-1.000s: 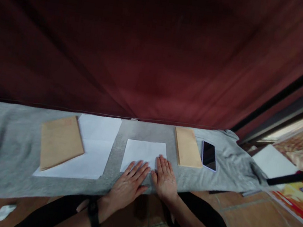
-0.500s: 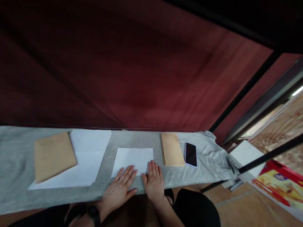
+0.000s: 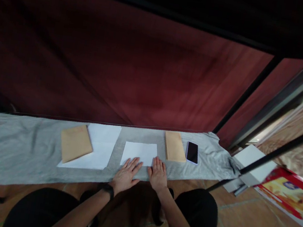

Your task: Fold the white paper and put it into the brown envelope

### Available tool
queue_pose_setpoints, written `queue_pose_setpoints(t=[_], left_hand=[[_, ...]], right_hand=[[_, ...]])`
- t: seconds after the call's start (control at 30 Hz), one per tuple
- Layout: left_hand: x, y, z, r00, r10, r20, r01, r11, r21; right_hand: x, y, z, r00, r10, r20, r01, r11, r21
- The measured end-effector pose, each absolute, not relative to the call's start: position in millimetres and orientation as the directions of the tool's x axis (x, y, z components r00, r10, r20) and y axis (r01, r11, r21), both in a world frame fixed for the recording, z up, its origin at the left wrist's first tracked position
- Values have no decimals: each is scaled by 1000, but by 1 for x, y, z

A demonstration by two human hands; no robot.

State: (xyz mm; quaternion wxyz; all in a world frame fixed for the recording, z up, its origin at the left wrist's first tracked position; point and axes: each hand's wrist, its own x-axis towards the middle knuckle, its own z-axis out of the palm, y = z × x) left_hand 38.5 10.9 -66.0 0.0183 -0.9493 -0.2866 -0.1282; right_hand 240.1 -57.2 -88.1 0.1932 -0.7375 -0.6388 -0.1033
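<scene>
– White sheet (image 3: 140,151) sits mid-strip on the grey cloth (image 3: 19,146). The fingers (image 3: 133,163) of both hands lie flat and spread on its near edge, gripping nothing. The left hand (image 3: 127,173) is on the near-left part and the right hand (image 3: 158,174) on the near-right corner, side by side with a small gap.
– Folded or a single layer?
– Can't tell, it's too small and the near edge is hidden under the fingers. There's a dark watch (image 3: 108,190) on the left wrist. Just right of the sheet is a tan envelope (image 3: 175,146), then a phone (image 3: 193,152) right beside it, screen dark. On the left, a second tan envelope (image 3: 76,142) lies tilted over bigger white paper (image 3: 102,148).
– Far right?
– A white board (image 3: 251,157) crossed by a black bar (image 3: 278,151), and a red-yellow printed thing (image 3: 293,195) cut off by the frame, unreadable.
</scene>
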Motion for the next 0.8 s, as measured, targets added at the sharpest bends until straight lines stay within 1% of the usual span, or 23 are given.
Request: queue_pose_setpoints(t=[0.2, 0.47, 0.63, 0.73, 0.8], left_hand=[[39, 9, -64, 798, 552, 242, 559, -828, 46], [37, 9, -66, 804, 557, 209, 561, -826, 45], [37, 10, -67, 801, 562, 209, 563, -824, 59], [37, 9, -66, 798, 556, 233, 560, -826, 54], [37, 8, -66, 790, 552, 265, 562, -826, 46]], right_hand=[[240, -64, -86, 163, 900, 403, 982, -109, -154], [244, -69, -98, 113, 855, 506, 992, -64, -112], [248, -75, -105, 66, 848, 525, 996, -28, -81], [249, -77, -105, 69, 847, 527, 995, -18, -102], [246, -73, -102, 105, 847, 521, 989, -35, -142]])
